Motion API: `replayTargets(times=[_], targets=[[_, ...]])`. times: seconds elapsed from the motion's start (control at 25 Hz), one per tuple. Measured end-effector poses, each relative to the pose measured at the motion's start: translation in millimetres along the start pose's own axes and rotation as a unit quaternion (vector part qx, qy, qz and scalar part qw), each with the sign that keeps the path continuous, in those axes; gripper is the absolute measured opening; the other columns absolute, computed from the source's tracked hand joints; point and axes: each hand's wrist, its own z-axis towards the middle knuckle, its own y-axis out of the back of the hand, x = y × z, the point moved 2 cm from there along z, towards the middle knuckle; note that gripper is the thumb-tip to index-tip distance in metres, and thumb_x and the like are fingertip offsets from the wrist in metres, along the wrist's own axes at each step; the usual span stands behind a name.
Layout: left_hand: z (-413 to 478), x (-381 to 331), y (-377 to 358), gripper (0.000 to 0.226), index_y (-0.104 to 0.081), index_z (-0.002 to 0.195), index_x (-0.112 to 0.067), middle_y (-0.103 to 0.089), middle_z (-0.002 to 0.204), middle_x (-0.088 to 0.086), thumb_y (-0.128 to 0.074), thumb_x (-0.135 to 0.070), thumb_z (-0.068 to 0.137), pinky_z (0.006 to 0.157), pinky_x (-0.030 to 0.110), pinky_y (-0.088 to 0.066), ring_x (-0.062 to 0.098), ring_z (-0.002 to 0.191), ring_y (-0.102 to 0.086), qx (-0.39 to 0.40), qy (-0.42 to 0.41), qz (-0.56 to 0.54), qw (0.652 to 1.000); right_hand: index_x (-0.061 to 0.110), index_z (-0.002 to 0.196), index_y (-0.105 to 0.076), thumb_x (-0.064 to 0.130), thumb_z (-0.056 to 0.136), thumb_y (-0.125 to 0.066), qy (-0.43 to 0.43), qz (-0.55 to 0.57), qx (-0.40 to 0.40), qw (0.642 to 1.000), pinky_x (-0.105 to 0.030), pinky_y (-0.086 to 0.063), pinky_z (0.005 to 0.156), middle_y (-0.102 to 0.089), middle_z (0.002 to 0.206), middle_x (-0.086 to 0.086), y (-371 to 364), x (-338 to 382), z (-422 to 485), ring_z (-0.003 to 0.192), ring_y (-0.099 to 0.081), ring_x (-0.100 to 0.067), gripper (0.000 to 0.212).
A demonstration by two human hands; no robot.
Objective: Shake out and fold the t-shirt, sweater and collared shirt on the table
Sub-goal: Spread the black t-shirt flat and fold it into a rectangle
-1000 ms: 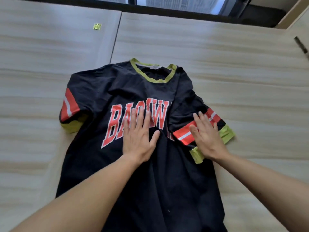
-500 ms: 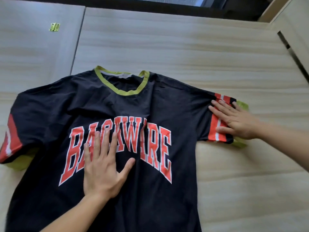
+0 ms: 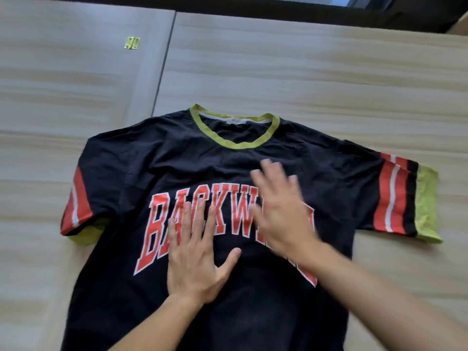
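Black t-shirt (image 3: 177, 160) spread face-up on wooden desk (image 3: 316, 72), both sleeves out, left hand (image 3: 195, 262) pressed flat on red lettering, grip apart, right hand (image 3: 281, 214) blurred over chest, fingers straight, grip apart, contact indeterminate, hinge (image 3: 132, 43) far left.

The pale wood-grain table (image 3: 329, 72) is brightly lit by daylight from twelve o'clock; the right hand (image 3: 281, 211) is smeared by motion blur; edge lines are bowed.
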Motion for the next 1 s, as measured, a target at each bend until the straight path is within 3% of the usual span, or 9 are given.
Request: replayTargets(times=[0.12,0.28,0.4,0.48,0.6,0.72,0.84,0.92,1.0], targets=[[-0.7,-1.0,-1.2,0.098,-0.002,0.162,-0.014,0.004,0.171,0.006,-0.034,-0.072,0.090,0.125,0.057,-0.012,0.024,0.158,0.007,-0.013,0.006,-0.017,1.000,0.027,0.162,-0.012,0.043,0.107,-0.026,-0.023,0.031,0.033,0.999,-0.049,0.007,0.126,0.007,0.171,0.002,-58.7,62.1,30.0,0.156,0.015,-0.016,0.059],[0.3,0.7,-4.5,0.095,0.002,0.161,-0.009,0.005,0.171,0.009,-0.038,-0.054,0.088,0.126,0.051,-0.007,0.022,0.158,0.008,-0.014,0.024,-0.050,0.998,0.030,0.161,-0.017,0.051,0.102,-0.020,-0.020,-0.072,-0.041,0.996,-0.052,0.002,0.126,-0.004,0.171,0.001,-86.3,55.2,44.1,0.158,0.004,-0.018,0.063],[9.2,13.7,18.1,0.082,-0.023,0.159,-0.010,-0.022,0.168,0.006,-0.045,-0.037,0.085,0.123,0.044,-0.018,0.022,0.155,-0.020,-0.044,-0.008,-0.148,0.988,0.032,0.161,-0.017,0.056,0.098,-0.021,-0.025,-0.093,-0.052,0.994,-0.053,-0.001,0.126,-0.005,0.171,0.002,-87.9,58.2,41.3,0.158,0.002,-0.017,0.068],[33.3,54.8,46.9,0.066,-0.045,0.147,-0.011,-0.046,0.153,0.006,-0.051,-0.027,0.083,0.110,0.044,-0.034,0.025,0.139,-0.045,-0.150,-0.033,-0.169,0.973,0.031,0.161,-0.017,0.061,0.096,-0.023,-0.028,-0.110,-0.047,0.992,-0.052,0.000,0.126,-0.004,0.171,0.003,-88.6,56.4,44.1,0.158,0.001,-0.018,0.072],[70.4,154.8,84.9,0.059,-0.049,0.141,-0.008,-0.049,0.146,0.012,-0.054,-0.027,0.085,0.106,0.047,-0.032,0.031,0.132,-0.043,-0.277,0.179,-0.164,0.930,0.029,0.161,-0.017,0.063,0.094,-0.024,-0.033,-0.115,-0.046,0.992,-0.050,0.001,0.126,-0.004,0.171,0.003,-87.6,55.0,41.5,0.158,0.001,-0.018,0.076],[88.2,226.8,89.4,0.056,-0.057,0.134,-0.004,-0.050,0.144,0.016,-0.034,-0.038,0.097,0.112,0.047,-0.033,0.035,0.134,-0.042,-0.116,0.451,-0.233,0.853,0.029,0.161,-0.016,0.063,0.094,-0.022,-0.034,-0.109,-0.047,0.992,-0.049,0.002,0.127,-0.002,0.171,0.004,-85.1,55.8,41.9,0.158,0.004,-0.015,0.076],[97.3,227.5,86.6,0.037,-0.075,0.103,-0.014,-0.068,0.112,0.010,-0.041,-0.022,0.091,0.090,0.043,-0.056,0.035,0.103,-0.065,-0.038,0.393,-0.414,0.820,0.029,0.162,-0.015,0.064,0.095,-0.021,-0.035,-0.107,-0.046,0.993,-0.049,0.003,0.127,-0.002,0.171,0.004,-84.7,55.3,41.2,0.157,0.006,-0.014,0.075],[97.2,213.8,87.0,0.021,-0.067,0.108,-0.022,-0.063,0.116,0.006,-0.057,-0.018,0.090,0.086,0.041,-0.058,0.030,0.102,-0.066,-0.023,0.309,-0.465,0.830,0.029,0.161,-0.015,0.064,0.095,-0.021,-0.035,-0.108,-0.048,0.992,-0.048,0.003,0.127,-0.002,0.171,0.004,-84.3,54.7,40.4,0.157,0.006,-0.014,0.075],[94.5,200.7,88.2,0.063,-0.043,0.133,-0.017,-0.050,0.127,0.003,-0.077,-0.027,0.081,0.094,0.042,-0.054,0.024,0.110,-0.058,0.037,0.259,-0.425,0.867,0.029,0.161,-0.015,0.064,0.096,-0.021,-0.035,-0.109,-0.050,0.992,-0.047,0.003,0.127,-0.003,0.171,0.004,-83.9,54.8,41.1,0.157,0.006,-0.013,0.075]])
